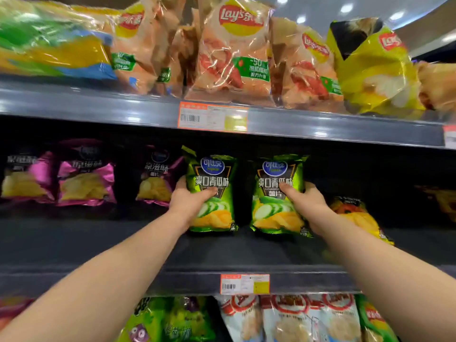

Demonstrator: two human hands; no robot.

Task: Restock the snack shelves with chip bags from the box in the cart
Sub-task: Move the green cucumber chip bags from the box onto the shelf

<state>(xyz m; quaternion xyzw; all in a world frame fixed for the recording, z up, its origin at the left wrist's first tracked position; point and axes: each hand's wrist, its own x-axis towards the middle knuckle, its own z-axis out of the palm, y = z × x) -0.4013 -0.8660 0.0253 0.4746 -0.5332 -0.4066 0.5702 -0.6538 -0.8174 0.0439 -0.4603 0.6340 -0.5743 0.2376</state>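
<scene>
Holding two green cucumber chip bags upright on the middle shelf (74, 243), side by side with a small gap between them. Left hand (188, 201) grips the left green bag (212, 191) by its left edge, thumb across the front; right hand (304, 201) grips the right green bag (280, 193) from its right side the same way. Purple bags (85, 174) sit further left, Lay's bags (232, 53) on the shelf above, more snack packs (291, 319) on the shelf below.

Bare shelf (74, 243) before 3 purple bags (86, 183)
</scene>
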